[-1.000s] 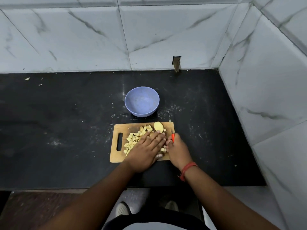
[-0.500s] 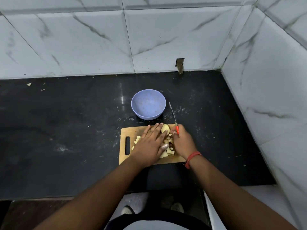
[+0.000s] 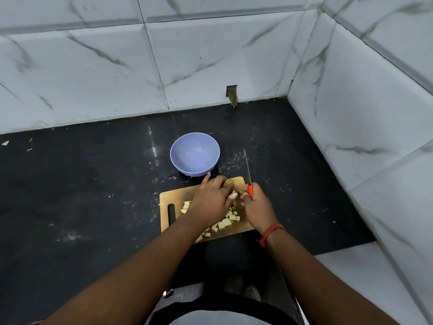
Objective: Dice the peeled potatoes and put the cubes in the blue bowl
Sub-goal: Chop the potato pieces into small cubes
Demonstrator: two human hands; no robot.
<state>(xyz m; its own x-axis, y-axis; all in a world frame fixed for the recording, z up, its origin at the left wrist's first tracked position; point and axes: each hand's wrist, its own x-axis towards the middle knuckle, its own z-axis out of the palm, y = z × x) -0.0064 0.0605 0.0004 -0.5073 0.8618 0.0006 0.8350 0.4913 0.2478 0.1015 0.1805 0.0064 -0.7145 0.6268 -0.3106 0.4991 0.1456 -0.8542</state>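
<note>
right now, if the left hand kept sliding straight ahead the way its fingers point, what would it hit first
Most likely the blue bowl. The left hand lies over the cutting board with its index finger stretched toward the bowl's near wall, almost at it. Whether the fingertip already touches the bowl is unclear from this angle.

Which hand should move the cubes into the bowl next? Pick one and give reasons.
Left. The left hand lies open over the potato cubes on the cutting board, its fingertips nearest the blue bowl, which looks empty. The right hand is closed on the knife.
</note>
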